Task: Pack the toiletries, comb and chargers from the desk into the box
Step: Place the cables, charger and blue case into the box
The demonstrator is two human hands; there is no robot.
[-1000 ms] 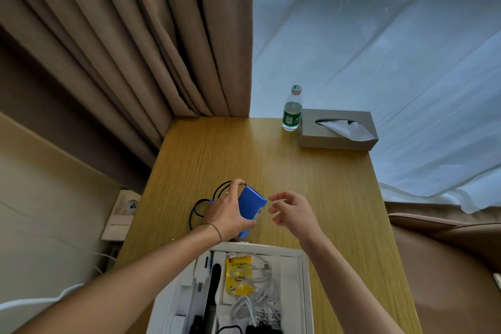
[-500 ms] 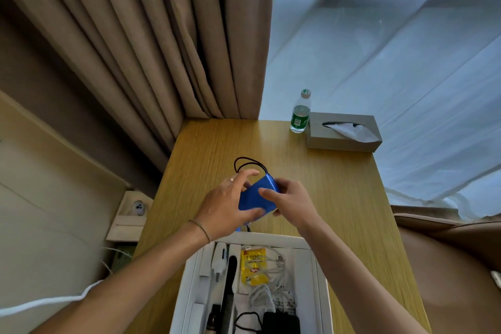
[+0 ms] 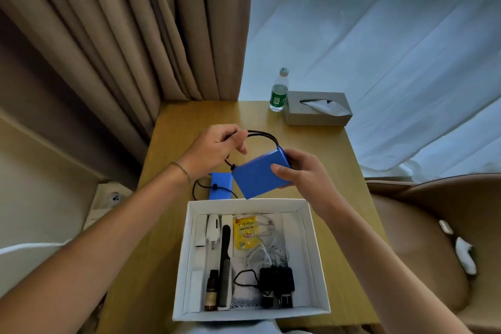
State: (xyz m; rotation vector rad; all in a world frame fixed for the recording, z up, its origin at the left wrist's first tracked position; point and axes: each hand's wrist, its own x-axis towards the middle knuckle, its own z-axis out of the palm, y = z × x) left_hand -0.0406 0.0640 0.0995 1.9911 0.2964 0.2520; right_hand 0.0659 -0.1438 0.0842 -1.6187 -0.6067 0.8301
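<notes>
My right hand (image 3: 303,171) holds a flat blue pack (image 3: 257,173) tilted in the air just beyond the far rim of the white box (image 3: 314,252). My left hand (image 3: 214,149) pinches the pack's black cord (image 3: 264,135), which loops up from it. A second blue pack (image 3: 221,184) with its own black cord lies flat on the desk (image 3: 325,149) behind the box. Inside the box lie a black comb (image 3: 225,266), a small brown bottle (image 3: 212,290), a white device (image 3: 212,226), a yellow sachet (image 3: 245,232), white cables and black chargers (image 3: 276,286).
At the desk's far edge stand a water bottle (image 3: 278,91) with a green label and a grey tissue box (image 3: 317,108). Brown curtains hang at the left, sheer white ones at the right. A brown chair (image 3: 433,238) is at the right. A wall socket (image 3: 113,196) sits at the left.
The blue pack has passed from my left hand into my right and risen. My left hand now holds its cord. A second blue pack has come into view on the desk.
</notes>
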